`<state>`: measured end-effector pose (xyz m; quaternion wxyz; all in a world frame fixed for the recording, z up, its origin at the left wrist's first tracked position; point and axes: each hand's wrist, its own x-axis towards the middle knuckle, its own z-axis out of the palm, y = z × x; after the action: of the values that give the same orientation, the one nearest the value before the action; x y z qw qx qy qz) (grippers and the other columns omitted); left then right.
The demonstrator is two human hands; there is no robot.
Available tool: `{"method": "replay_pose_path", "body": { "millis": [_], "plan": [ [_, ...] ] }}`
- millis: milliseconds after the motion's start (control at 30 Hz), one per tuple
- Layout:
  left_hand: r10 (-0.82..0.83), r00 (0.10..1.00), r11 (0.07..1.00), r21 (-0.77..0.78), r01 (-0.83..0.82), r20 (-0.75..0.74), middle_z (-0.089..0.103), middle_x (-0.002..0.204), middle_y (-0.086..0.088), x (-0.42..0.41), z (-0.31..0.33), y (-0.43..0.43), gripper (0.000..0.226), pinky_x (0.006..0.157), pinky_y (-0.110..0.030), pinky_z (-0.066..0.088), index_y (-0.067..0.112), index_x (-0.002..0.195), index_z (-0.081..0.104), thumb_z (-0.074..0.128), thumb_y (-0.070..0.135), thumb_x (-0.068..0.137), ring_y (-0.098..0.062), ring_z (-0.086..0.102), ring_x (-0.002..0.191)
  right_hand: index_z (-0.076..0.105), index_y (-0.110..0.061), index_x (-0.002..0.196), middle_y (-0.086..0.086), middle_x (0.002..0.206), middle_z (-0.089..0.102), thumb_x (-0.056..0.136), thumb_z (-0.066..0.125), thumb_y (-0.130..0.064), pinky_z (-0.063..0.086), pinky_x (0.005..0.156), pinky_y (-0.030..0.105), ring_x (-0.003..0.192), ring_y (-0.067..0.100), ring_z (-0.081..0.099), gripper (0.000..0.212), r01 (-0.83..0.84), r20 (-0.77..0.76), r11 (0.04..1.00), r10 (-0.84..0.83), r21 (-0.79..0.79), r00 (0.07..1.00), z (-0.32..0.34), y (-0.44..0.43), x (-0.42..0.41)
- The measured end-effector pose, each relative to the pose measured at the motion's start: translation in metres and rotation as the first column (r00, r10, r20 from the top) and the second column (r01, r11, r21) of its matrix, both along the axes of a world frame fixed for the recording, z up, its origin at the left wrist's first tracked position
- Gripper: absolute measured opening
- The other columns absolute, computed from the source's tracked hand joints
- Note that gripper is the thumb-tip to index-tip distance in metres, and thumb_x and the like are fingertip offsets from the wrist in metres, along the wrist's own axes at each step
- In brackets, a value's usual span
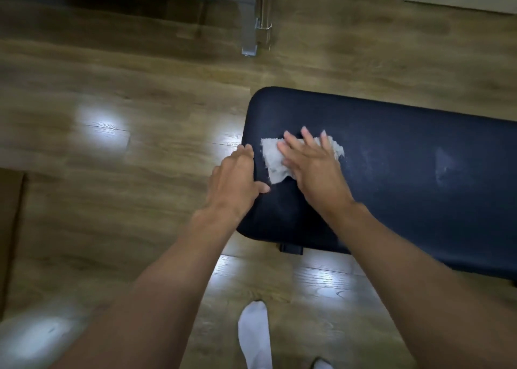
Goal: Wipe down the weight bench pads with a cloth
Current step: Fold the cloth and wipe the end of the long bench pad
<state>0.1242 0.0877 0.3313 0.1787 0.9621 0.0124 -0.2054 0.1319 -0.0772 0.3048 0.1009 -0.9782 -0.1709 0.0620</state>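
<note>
— White sock at the bottom, on the wood floor: the person stood close against the bench. What were the hands doing?

— The right hand lay flat on the cloth, fingers straight and spread wide, pressing it onto the dark pad. It pinched nothing; the palm did the work.

— And the cloth itself?

— Crumpled, pale grey, near the left end of the pad, mostly under that palm, with its left part showing.

— The left hand?

— It was at the very end of the pad. Its fingers curved over the edge and the thumb lay on top, just beside the cloth. I'd say it was bracing the bench.

— So which step was it?

— Wiping, by my reading, and at the end of the pad. How much was already done I couldn't tell.

— What did the next move call for?

— Probably a long stroke to the right. Pale dusty marks showed further along the pad, well apart from the cloth. The palm would need to stay pressed down, so the cloth slid with the hand and didn't bunch.

— Anything else in view?

— A metal leg on the floor beyond, apart from the bench.
</note>
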Motion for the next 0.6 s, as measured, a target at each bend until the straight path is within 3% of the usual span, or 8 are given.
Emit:
{"method": "replay_pose_path", "body": {
  "millis": [100,233,333,433,600],
  "plan": [
    [0.008,1.0,0.999,0.034,-0.007,-0.027,0.047,0.142,-0.007,0.001,-0.003,-0.002,0.077,0.082,-0.037,0.041,0.011,0.138,0.037,0.078,0.033,0.077,-0.033,0.052,0.117,0.047,-0.014,0.13,0.003,0.145,0.043,0.096,0.051,-0.009,0.02,0.113,0.052,0.14,0.034,0.03,0.034,0.079,0.038,0.991,-0.075,-0.105,0.996,-0.001,0.024,0.072],
    [0.027,0.998,0.999,0.046,-0.024,-0.053,0.05,0.134,-0.01,0.005,-0.003,-0.008,0.071,0.081,-0.038,0.042,0.008,0.129,0.042,0.08,0.029,0.074,-0.034,0.052,0.113,0.048,-0.015,0.127,0.001,0.14,0.047,0.099,0.04,-0.011,0.02,0.115,0.051,0.138,0.032,0.031,0.029,0.22,0.071,0.975,-0.22,0.001,0.973,-0.006,0.039,0.085],
    [-0.039,0.995,0.998,0.046,0.043,-0.096,0.052,0.128,-0.012,0.012,0.005,-0.005,0.071,0.087,-0.039,0.043,0.006,0.131,0.043,0.079,0.029,0.075,-0.033,0.053,0.114,0.037,-0.012,0.142,0.005,0.15,0.039,0.098,0.041,-0.004,0.014,0.118,0.048,0.142,0.03,0.027,0.045,0.147,0.075,0.987,-0.152,0.071,0.985,-0.007,0.025,0.017],
    [-0.051,0.984,0.997,0.047,0.06,-0.169,0.048,0.137,-0.011,0.018,0.01,0.0,0.07,0.098,-0.039,0.044,0.007,0.136,0.042,0.077,0.024,0.078,-0.034,0.05,0.121,0.039,-0.01,0.142,0.004,0.148,0.043,0.096,0.044,0.0,0.02,0.118,0.047,0.139,0.028,0.035,0.048,0.093,0.061,0.995,-0.095,0.036,0.994,-0.005,0.008,-0.034],
    [-0.062,0.99,0.995,0.068,0.072,-0.127,0.053,0.127,-0.013,0.018,0.012,-0.004,0.048,0.089,-0.037,0.043,0.005,0.123,0.048,0.071,0.011,0.081,-0.034,0.053,0.113,0.055,-0.015,0.129,0.005,0.135,0.057,0.094,0.044,-0.001,0.039,0.107,0.041,0.126,0.028,0.051,0.039,0.061,0.038,0.997,-0.063,0.056,0.997,0.006,0.007,0.024]
  ]
}}
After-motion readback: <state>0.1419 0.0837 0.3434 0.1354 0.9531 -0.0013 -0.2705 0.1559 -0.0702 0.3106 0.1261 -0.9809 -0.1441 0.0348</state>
